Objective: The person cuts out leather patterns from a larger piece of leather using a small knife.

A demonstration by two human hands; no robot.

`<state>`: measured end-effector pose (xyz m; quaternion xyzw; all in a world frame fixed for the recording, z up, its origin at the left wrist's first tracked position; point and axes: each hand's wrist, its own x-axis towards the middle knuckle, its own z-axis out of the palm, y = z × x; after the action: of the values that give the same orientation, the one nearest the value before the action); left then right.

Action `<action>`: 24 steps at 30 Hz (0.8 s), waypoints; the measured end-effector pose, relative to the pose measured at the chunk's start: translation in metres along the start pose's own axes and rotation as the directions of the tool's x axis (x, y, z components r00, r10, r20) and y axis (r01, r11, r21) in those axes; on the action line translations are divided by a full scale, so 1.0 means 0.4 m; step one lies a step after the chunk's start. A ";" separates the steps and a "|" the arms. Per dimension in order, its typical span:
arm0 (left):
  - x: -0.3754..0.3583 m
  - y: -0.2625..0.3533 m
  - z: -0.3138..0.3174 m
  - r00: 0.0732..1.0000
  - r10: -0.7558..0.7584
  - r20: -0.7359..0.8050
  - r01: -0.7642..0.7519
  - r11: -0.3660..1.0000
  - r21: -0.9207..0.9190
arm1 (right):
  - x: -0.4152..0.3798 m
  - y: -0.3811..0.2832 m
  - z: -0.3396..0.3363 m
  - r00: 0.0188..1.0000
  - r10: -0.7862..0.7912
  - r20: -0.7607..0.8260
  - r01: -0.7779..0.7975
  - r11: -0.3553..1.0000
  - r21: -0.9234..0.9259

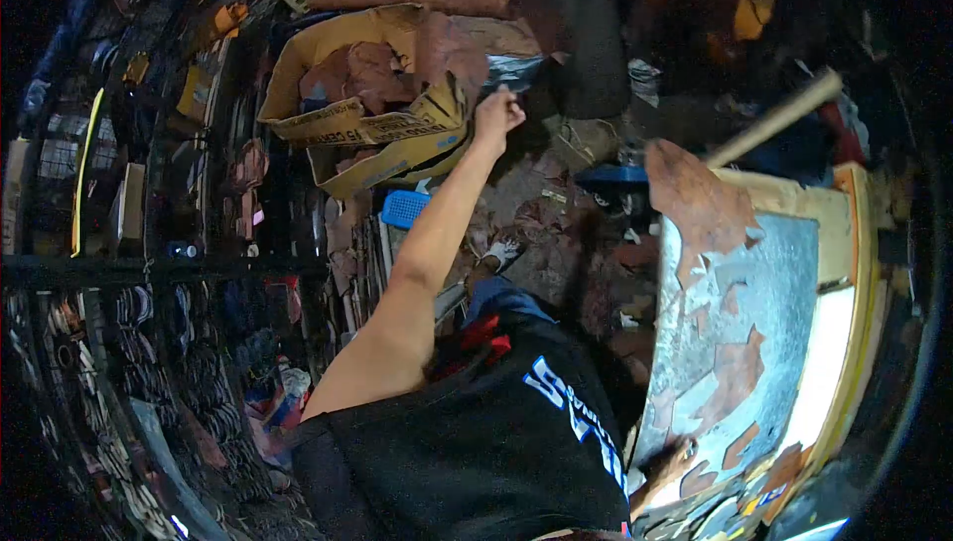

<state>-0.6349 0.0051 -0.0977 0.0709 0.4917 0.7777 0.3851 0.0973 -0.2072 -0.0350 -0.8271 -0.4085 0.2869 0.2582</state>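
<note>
My left hand [496,122] is stretched forward beside the right end of a cardboard box [372,131] that holds brown leather-like pieces [367,76]. Its fingers are loosely bent and somewhat apart, with nothing visible in them. A silvery-blue sheet [514,68] lies just past the fingertips. At the lower right, my right hand [675,464] rests low over the near edge of a grey-topped table [784,283]; its fingers are small and dark in view, and what they hold, if anything, is unclear. Irregular brown pieces [733,377] are spread on the table, a larger one [700,205] at its far end.
Racks with many dark items [129,342] fill the left side. A blue plastic basket [405,208] sits below the box. Scraps litter the floor [536,213] around my shoe [499,253]. A wooden handle [779,119] slants beyond the table, near a dark-blue object [612,175].
</note>
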 end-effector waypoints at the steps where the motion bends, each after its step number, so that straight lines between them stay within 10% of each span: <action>1: 0.070 0.006 -0.076 0.990 -0.054 -0.127 0.047 0.997 -0.059 | -0.015 -0.018 0.005 1.000 -0.002 -0.022 0.001 0.998 -0.059; 6: 0.325 0.034 -0.370 0.838 -0.393 -0.378 0.269 0.901 -0.339 | -0.125 -0.080 0.081 0.990 -0.019 -0.142 -0.023 0.957 -0.289; 12: 0.458 -0.029 -0.440 0.852 -0.488 -0.192 0.285 0.739 -0.611 | -0.252 -0.152 0.190 0.987 0.033 -0.156 -0.092 0.916 -0.389; 19: 0.453 -0.043 -0.405 0.796 -0.582 -0.166 0.426 0.733 -0.530 | -0.305 -0.168 0.236 0.986 0.043 -0.163 -0.107 0.908 -0.406; 24: 0.487 -0.046 -0.375 0.836 -0.478 -0.270 0.257 0.775 -0.577 | -0.314 -0.147 0.250 0.988 0.028 -0.152 -0.088 0.910 -0.406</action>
<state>-0.8334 0.0328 -0.2411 -0.2963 0.3362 0.7849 0.4278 -0.0653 -0.2602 -0.0331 -0.8931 -0.4154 0.1422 0.0981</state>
